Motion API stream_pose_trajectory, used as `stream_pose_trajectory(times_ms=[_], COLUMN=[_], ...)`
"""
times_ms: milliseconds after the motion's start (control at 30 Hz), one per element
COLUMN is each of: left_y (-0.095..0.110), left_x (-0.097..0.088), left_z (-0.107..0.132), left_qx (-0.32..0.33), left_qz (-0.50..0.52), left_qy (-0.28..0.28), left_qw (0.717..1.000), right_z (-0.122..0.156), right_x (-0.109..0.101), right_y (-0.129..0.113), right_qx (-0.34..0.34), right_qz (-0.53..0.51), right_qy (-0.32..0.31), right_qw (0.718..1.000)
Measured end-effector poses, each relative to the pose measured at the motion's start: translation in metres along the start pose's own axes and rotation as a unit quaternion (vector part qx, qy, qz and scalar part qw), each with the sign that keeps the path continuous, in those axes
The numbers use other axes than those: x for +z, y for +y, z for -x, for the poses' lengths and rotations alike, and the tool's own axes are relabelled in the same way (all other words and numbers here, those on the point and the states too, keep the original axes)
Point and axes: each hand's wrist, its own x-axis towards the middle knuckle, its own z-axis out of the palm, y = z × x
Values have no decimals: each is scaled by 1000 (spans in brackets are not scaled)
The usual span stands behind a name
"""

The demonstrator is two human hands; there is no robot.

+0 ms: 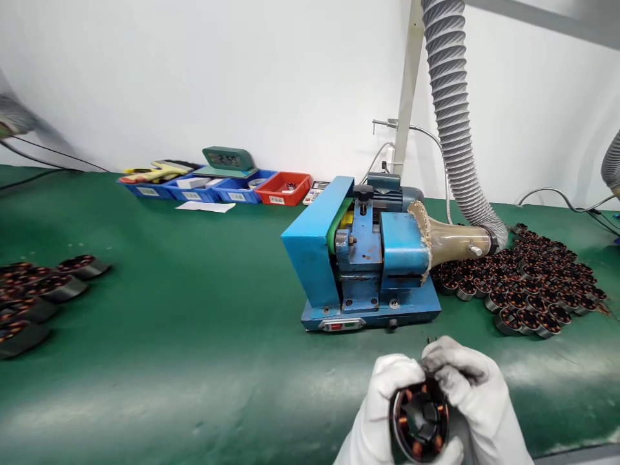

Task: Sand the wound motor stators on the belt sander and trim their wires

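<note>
Near the bottom of the head view, my white-gloved left hand point(382, 407) is closed round the left side of a motor stator point(399, 423), a dark ring with copper windings inside. Its open face is turned up toward me. My right hand point(477, 394), also gloved in white, has its fingers pinched together at the stator's top edge. Short dark wire ends seem to stick up just above those fingertips; what exactly the right fingers grip is hidden. Both hands are in front of a blue belt sanding machine point(358, 258) on the green bench.
Many stators point(533, 284) are massed right of the machine, others point(43, 290) at the far left. A grey suction hose point(450, 97) joins the machine's nozzle point(455, 242). Along the wall stand blue bins point(194, 190), a red bin point(285, 187) and a green clock point(227, 158).
</note>
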Motion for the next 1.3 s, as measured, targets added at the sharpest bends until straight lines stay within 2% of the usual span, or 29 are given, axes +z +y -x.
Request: stream_pose_trajectory(times_ms=[33,100,133,167,233,300,367,433,500,567,633,667,733,800,900,967,1100,1300], left_y=[3,8,11,14,19,22,23,21,17,11,3,-1,-11,-22,-36,-44,-50,-49], left_x=[-2,-6,-8,-9,-8,-4,0,2,1,0,1,3,7,13,24,31,36,34], left_z=[-2,-5,-6,-6,-8,-8,-9,-8,-8,-8,-10,-12,-17,-24,-39,-51,-71,-78], left_qx=[34,91,112,123,125,129,124,109,84,64,58,60,52,-6,-125,-154,-153,-156], left_qz=[-9,-32,-54,-76,-108,-125,-131,-129,-128,-130,-123,-111,-81,-21,95,140,163,98], left_qy=[-3,-3,3,11,24,32,47,64,67,65,69,72,72,71,83,107,121,125], left_qw=[999,995,992,989,986,983,982,983,986,987,988,989,993,997,984,972,967,975], right_z=[-2,-5,-6,-6,-7,-9,-12,-17,-21,-23,-21,-19,-16,-17,-27,-39,-59,-67], right_x=[1,1,0,-1,-1,2,7,11,11,8,4,3,2,5,11,14,18,19], right_y=[-1,-4,-6,-8,-11,-11,-11,-10,-8,-3,6,13,26,39,52,54,50,44], right_qx=[26,77,94,108,114,85,52,72,109,82,26,8,10,26,41,47,37,42], right_qz=[-63,-193,-223,-219,-125,-3,32,-40,-154,-208,-167,-123,-27,59,150,166,167,202], right_qy=[30,98,123,129,83,11,-14,21,64,134,177,167,110,114,194,200,219,204], right_qw=[997,973,962,961,982,996,998,996,980,965,970,978,994,991,969,964,961,957])
